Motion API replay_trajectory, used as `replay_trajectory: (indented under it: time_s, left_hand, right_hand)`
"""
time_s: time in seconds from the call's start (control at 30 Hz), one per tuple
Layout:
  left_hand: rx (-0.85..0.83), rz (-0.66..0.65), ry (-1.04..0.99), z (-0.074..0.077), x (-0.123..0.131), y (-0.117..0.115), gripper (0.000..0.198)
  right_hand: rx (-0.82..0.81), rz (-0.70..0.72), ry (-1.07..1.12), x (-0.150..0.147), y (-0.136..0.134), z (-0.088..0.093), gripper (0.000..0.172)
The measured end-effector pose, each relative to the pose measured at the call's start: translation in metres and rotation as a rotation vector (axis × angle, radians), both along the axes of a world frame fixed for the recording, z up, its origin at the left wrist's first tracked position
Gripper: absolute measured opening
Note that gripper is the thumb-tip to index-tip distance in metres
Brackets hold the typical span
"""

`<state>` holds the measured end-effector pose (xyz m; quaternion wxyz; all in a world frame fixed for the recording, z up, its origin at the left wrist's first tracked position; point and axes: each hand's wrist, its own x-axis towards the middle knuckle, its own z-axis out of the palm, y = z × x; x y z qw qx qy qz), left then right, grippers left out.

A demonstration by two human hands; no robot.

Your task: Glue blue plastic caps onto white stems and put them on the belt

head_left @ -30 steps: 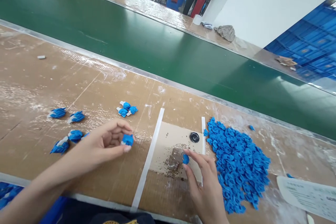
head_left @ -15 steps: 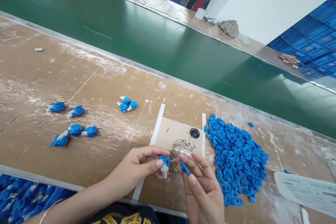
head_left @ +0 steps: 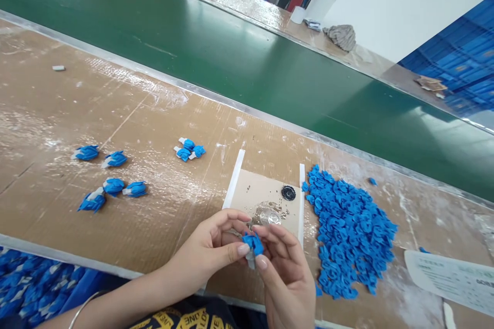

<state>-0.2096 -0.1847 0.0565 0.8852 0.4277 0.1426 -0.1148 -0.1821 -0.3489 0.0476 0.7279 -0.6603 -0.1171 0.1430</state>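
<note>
A small blue-and-white piece point(head_left: 253, 243), with blue petal-like flaps around a pale stem, is held between both hands at the table's near edge. My left hand point(head_left: 222, 241) is closed on it, thumb and fingers pinching its left side. My right hand point(head_left: 285, 267) touches its right side with thumb and fingertips; the loose blue petal piece there can no longer be told apart from the rest. Below and behind the fingers lies a beige board point(head_left: 247, 190) with a wet, shiny patch and a round black cap point(head_left: 288, 193). Right of the hands spreads a heap of blue petal pieces point(head_left: 351, 236).
Several blue-and-white pieces point(head_left: 115, 186) lie on the left of the brown table point(head_left: 162, 236), with a small cluster point(head_left: 188, 148) nearer the middle. A blue bin point(head_left: 42, 282) of similar pieces sits low left. A green conveyor belt point(head_left: 216, 46) runs behind. A printed card point(head_left: 447, 272) lies right.
My right hand has moved left, bringing its blue petal piece onto the blue-and-white piece in my left hand. Both hands now meet around it. The view has shifted slightly.
</note>
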Motion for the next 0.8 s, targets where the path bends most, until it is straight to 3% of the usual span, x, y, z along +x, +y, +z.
replay_trajectory:
  time_s: [0.13,0.3,0.4,0.47,0.53,0.6,0.7,0.8]
  left_hand:
    - [0.044,-0.028,0.021,0.000,0.001,0.003,0.033]
    - [0.096,-0.078,0.072,-0.005,0.001,0.008,0.034]
    - [0.124,-0.084,0.041,-0.008,-0.003,0.019,0.030]
    - [0.146,-0.077,0.019,-0.009,-0.006,0.029,0.029]
    - [0.178,-0.054,0.007,-0.011,-0.009,0.039,0.029]
    - [0.215,-0.033,0.007,-0.012,-0.011,0.048,0.031]
    - [0.290,-0.018,0.023,-0.012,-0.015,0.055,0.033]
    - [0.570,0.019,0.020,-0.011,-0.022,0.062,0.028]
  right_hand:
    - [-0.222,-0.047,-0.239,-0.006,0.009,0.002,0.042]
    - [-0.357,0.104,-0.456,-0.004,0.011,0.009,0.042]
    - [-0.500,0.024,-0.542,0.008,-0.014,0.009,0.026]
    - [-0.685,-0.160,-0.643,0.019,-0.042,0.005,0.010]
    - [-0.903,-0.307,-0.747,0.030,-0.071,-0.001,0.012]
    - [-1.063,-0.292,-0.850,0.038,-0.096,-0.008,0.020]
    - [-1.171,-0.172,-0.975,0.044,-0.116,-0.018,0.026]
    - [-1.224,-0.070,-1.100,0.046,-0.124,-0.023,0.029]
